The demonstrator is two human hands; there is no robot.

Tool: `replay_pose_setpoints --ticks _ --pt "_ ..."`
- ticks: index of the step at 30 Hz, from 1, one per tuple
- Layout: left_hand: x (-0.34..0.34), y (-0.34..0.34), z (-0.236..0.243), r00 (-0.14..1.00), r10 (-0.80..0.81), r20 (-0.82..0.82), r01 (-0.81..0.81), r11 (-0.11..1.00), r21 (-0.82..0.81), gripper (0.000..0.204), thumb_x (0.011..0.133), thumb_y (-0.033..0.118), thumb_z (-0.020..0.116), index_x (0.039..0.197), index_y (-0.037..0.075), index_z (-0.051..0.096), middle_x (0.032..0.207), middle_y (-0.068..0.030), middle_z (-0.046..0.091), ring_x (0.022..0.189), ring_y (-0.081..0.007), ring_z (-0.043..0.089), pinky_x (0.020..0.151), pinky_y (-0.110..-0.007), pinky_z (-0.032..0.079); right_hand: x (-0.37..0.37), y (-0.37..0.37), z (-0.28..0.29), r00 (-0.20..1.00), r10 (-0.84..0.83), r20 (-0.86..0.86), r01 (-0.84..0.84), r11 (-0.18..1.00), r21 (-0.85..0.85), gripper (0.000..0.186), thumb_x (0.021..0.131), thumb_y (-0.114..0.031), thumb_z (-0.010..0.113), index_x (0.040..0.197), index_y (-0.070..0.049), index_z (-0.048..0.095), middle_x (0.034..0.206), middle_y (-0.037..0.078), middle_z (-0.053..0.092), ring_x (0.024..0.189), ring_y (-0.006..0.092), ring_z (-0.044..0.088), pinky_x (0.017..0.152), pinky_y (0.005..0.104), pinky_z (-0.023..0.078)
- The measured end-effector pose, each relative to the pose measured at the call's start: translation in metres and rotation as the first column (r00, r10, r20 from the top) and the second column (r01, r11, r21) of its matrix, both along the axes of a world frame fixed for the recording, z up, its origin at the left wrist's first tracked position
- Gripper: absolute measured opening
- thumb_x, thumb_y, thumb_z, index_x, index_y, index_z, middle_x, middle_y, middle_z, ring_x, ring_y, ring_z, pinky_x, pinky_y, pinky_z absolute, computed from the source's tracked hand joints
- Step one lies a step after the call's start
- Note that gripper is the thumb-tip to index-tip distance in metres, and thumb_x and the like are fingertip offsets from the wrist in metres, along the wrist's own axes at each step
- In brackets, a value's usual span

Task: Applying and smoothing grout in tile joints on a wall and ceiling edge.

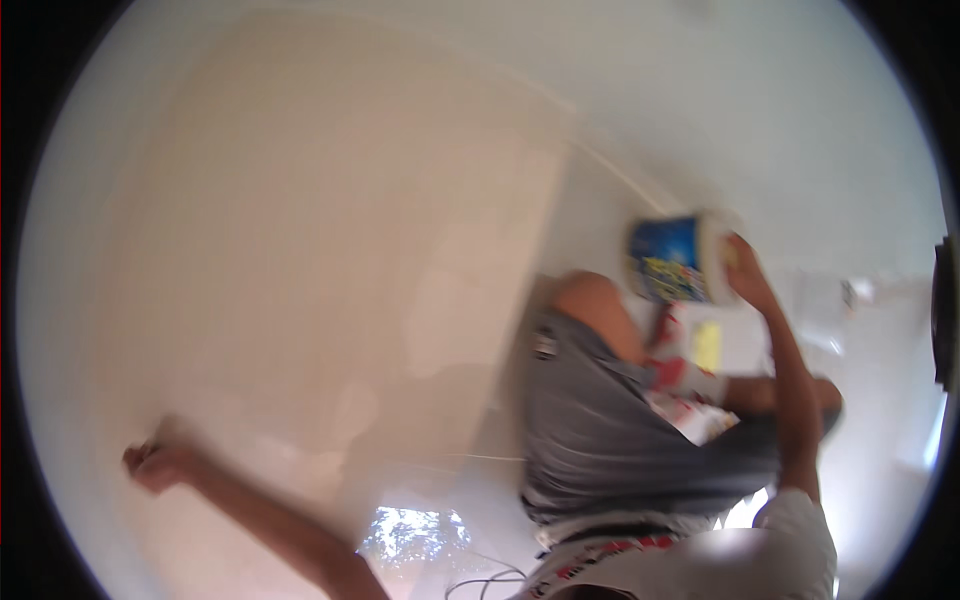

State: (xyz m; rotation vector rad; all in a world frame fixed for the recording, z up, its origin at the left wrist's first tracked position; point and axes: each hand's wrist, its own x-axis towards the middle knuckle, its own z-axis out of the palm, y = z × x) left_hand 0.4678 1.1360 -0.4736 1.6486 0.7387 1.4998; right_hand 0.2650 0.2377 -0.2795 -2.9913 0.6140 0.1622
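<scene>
Far out to the left, my left hand [160, 466] is held against or close to a broad beige surface. Its fingers look curled closed. Blur hides what, if anything, they hold. My right hand [742, 266] is at the pale rim of a bucket [666, 258] with a blue, yellow-patterned label, its fingers closed on that rim. The bucket appears tipped, its rim toward my right hand. Its inside is hidden from this view.
My bent legs in grey shorts [610, 430] lie between my hands. A red and white package [672, 350] with a yellow patch lies by my legs, below the bucket. A thin dark cable [485, 580] runs at the bottom. Bright reflections [415, 535] show on the shiny floor.
</scene>
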Motion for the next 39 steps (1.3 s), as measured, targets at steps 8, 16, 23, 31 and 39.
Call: replay_pose_setpoints --ticks 8,16,23,31,39 --pt "0.005 -0.104 0.089 0.998 0.033 0.061 -0.008 0.929 -0.369 0.021 0.084 0.020 0.048 0.068 0.006 0.051 0.070 -0.0003 0.042 0.062 -0.0122 0.035 0.056 -0.026 0.030 0.079 0.097 0.114 0.998 -0.021 0.063 -0.021 0.800 0.599 0.065 0.064 -0.021 0.053 0.126 -0.004 0.044 0.122 0.010 0.047 0.108 0.0212 0.049 0.090 0.0347 0.044" --pt "0.004 -0.102 0.087 0.999 0.015 0.040 0.002 0.922 -0.387 0.017 0.085 0.018 0.050 0.072 0.007 0.049 0.072 -0.0005 0.042 0.065 -0.0127 0.035 0.060 -0.027 0.030 0.327 0.264 0.056 0.894 0.429 0.126 -0.409 0.671 0.618 0.042 0.084 -0.003 0.054 0.126 0.000 0.050 0.111 0.007 0.059 0.102 0.0123 0.054 0.090 0.0274 0.043" --pt "0.004 -0.091 0.077 0.992 -0.047 0.116 0.089 0.914 -0.397 0.016 0.087 0.015 0.050 0.075 0.005 0.050 0.072 -0.0015 0.042 0.067 -0.0128 0.035 0.061 -0.027 0.030 0.559 0.393 0.000 0.268 0.868 0.418 -0.929 0.347 -0.126 0.036 0.081 -0.009 0.056 0.117 -0.002 0.055 0.118 0.014 0.057 0.108 0.0304 0.052 0.096 0.0371 0.041" --pt "-0.009 -0.080 0.069 0.996 -0.056 0.065 0.077 0.919 -0.386 0.017 0.089 0.016 0.050 0.078 0.003 0.050 0.072 -0.0019 0.043 0.067 -0.0128 0.036 0.063 -0.027 0.031 0.593 0.471 -0.088 0.535 0.827 0.171 -0.796 0.562 -0.226 0.055 0.080 -0.042 0.061 0.123 -0.008 0.056 0.134 0.009 0.047 0.119 0.0253 0.046 0.100 0.0365 0.038" --pt "-0.009 -0.087 0.081 0.998 -0.067 0.020 0.070 0.927 -0.368 0.018 0.089 0.016 0.045 0.079 0.002 0.051 0.072 -0.0028 0.044 0.070 -0.0145 0.038 0.065 -0.028 0.032 0.584 0.465 -0.079 0.550 0.824 0.137 -0.830 0.558 -0.021 0.046 0.085 -0.032 0.060 0.124 -0.007 0.055 0.134 0.008 0.046 0.120 0.0260 0.043 0.101 0.0359 0.036"
